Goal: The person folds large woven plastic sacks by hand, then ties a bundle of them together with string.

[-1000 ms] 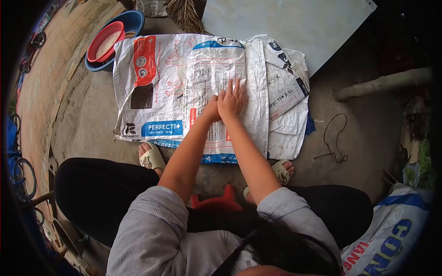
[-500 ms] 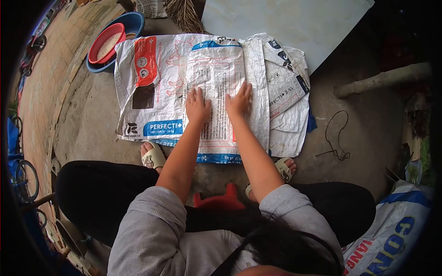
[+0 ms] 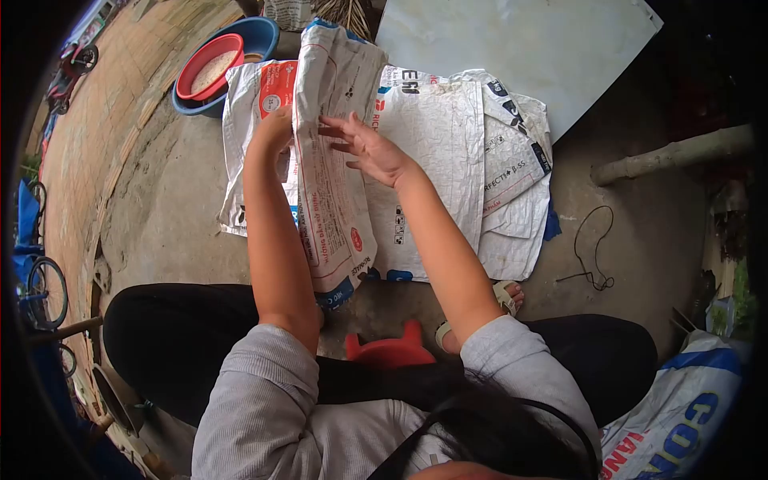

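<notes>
A white printed feed sack [image 3: 332, 192] is lifted into an upright fold over the left part of a pile of flattened sacks. My left hand [image 3: 274, 134] is at the fold's left side, closed on its edge, with the fingertips hidden. On the other side, my right hand [image 3: 374, 152] is open, its fingers spread and pointing left against or very near the sack's face. Under and right of the fold lies another white sack [image 3: 432, 160] with worn print. Further right, a folded sack [image 3: 516, 172] rests on the pile.
At the upper left, a red basin [image 3: 190, 86] of pale grains sits in a blue basin [image 3: 260, 36]. A pale board [image 3: 512, 48] lies beyond the pile. To the right are a wooden pole [image 3: 672, 156] and a dark cord [image 3: 588, 272]. A red stool [image 3: 392, 354] is below.
Both hands were flat on the top sack. Now that sack is raised and swung left, uncovering the one below. My left hand has moved left and up; my right hand has shifted left.
</notes>
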The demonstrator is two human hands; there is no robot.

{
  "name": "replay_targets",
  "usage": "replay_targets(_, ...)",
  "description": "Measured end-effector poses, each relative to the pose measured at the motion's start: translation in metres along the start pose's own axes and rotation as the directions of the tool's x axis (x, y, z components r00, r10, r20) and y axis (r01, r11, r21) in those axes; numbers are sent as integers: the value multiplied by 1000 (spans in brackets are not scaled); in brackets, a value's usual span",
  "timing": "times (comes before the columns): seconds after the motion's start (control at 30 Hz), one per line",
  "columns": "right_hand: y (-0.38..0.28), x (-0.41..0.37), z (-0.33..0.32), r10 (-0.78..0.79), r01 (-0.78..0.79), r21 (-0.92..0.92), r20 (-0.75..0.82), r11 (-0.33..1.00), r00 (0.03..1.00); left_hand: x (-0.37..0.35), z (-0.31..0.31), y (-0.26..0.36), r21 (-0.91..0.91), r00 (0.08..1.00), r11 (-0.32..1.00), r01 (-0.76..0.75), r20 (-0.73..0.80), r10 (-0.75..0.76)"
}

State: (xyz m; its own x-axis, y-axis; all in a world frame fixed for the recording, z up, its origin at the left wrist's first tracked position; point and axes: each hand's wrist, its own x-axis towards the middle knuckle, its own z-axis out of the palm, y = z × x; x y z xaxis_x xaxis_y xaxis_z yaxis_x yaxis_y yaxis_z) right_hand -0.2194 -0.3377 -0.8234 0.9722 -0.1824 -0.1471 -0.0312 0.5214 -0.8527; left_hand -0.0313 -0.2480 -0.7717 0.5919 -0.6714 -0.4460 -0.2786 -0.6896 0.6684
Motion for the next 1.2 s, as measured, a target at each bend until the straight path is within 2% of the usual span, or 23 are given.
replay_targets(0.03,15,8,21,1,-3,-73,-24,997,1000,34,-21,-31,203,957,976,-82,-258,134)
replay_targets(0.07,36,19,38,-34,39,-99,60,994,998,17,-32,-29,245,817,959,-142,-517,253)
replay_targets(0.13,72,25,68,75,-27,-382,112,924,991,8,-66,-23,126,712,982,-137,-677,187)
replay_targets(0.17,96,28,75,127,-62,-371,152,927,980,-22,-65,4,134,653,986,-102,-738,168)
replay_targets(0.2,120,28,82,111,-78,-228,132,970,985,-22,-64,7,143,645,975,-169,-732,219)
replay_targets(0.23,143,29,90,143,-153,175,71,973,987,-20,-65,5,152,635,960,-233,-725,269)
replay_targets(0.27,167,32,94,204,-121,424,-156,897,966,4,-56,-12,76,649,919,-386,-685,329)
replay_targets(0.33,203,31,81,210,82,418,-606,905,767,16,-21,-23,-67,830,931,-358,-480,284)
replay_targets(0.37,227,35,60,141,86,253,-754,964,641,42,-1,-48,-21,901,961,-276,-355,250)
replay_targets(0.4,225,23,41,-41,-146,-159,-800,976,599,52,25,-70,144,926,962,-233,-271,265)
replay_targets(0.43,260,32,10,-343,85,-362,-747,928,570,54,52,-85,308,947,931,-199,-183,263)
replay_targets(0.5,206,-3,3,-386,-143,-658,-588,739,711,33,113,-107,452,979,887,95,-205,0)
replay_targets(0.53,204,-10,-5,-387,-147,-666,-583,731,714,19,136,-133,542,961,834,102,-269,57)
replay_targets(0.6,206,-22,-13,-437,-71,-996,-88,55,895,6,168,-175,620,938,776,118,-326,118)
replay_targets(0.67,198,-38,0,-335,-83,-995,-60,-56,940,6,175,-207,461,764,884,-77,-542,350)
replay_targets(0.7,195,-45,8,-231,-81,-984,-42,-161,972,6,170,-200,457,764,886,-75,-545,345)
replay_targets(0.77,206,-46,18,-217,-88,-975,-43,-202,975,12,143,-176,382,920,917,113,-388,49)
replay_targets(0.83,199,-50,26,-103,-66,-967,-42,-246,994,30,128,-170,382,895,913,143,-444,45)
replay_targets(0.93,202,-45,21,-138,-33,-974,-2,-222,990,52,93,-172,244,794,964,105,-604,66)
replay_targets(1.0,201,-44,22,-155,-22,-969,17,-247,988,80,73,-182,-36,728,991,-127,-682,69)
replay_targets(1.03,201,-44,24,-144,-28,-965,10,-261,990,81,61,-167,-26,727,991,-132,-682,79)
replay_targets(1.1,202,-42,31,-143,-42,-963,-3,-268,990,74,32,-131,-692,945,685,-227,-327,-18)
replay_targets(1.2,200,-38,59,-78,50,-989,62,-142,995,39,16,-43,-753,973,620,-221,-211,90)
